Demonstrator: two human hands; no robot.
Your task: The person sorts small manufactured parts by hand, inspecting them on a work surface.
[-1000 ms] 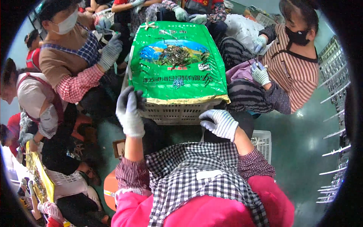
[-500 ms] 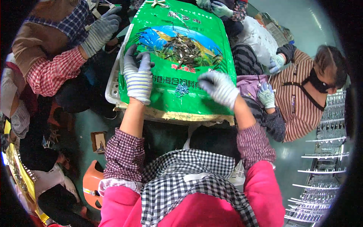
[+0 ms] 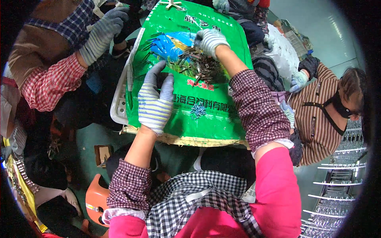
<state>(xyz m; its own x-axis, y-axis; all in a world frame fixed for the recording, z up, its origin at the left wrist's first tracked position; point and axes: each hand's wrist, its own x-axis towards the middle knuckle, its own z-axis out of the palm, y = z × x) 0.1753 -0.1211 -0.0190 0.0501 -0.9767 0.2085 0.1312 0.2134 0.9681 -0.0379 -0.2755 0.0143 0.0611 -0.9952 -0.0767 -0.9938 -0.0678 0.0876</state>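
Observation:
A green printed sack (image 3: 186,129) lies flat in front of me like a work surface. Small dark metal-looking pieces (image 3: 204,69) are heaped on its middle, with more strewn along its left side. My right hand (image 3: 213,41), in a striped glove, is over the far edge of the heap, its fingers curled; whatever they hold is hidden. Over the near left part of the sack is my left hand (image 3: 156,101), gloved too, thumb and fingers apart and nothing visible between them. Near it lies a small cluster of blue-grey pieces (image 3: 198,111).
A white plastic crate (image 3: 119,102) shows under the sack's left side. A white star-shaped part (image 3: 171,4) sits at the far edge. Co-workers' gloved hands (image 3: 104,33) are at left, right and far side. An orange stool (image 3: 95,198) and small cardboard box (image 3: 103,154) stand lower left.
My right hand has moved away from me, from the near right of the sack to the heap's far edge. My left hand has shifted slightly nearer and right in the picture.

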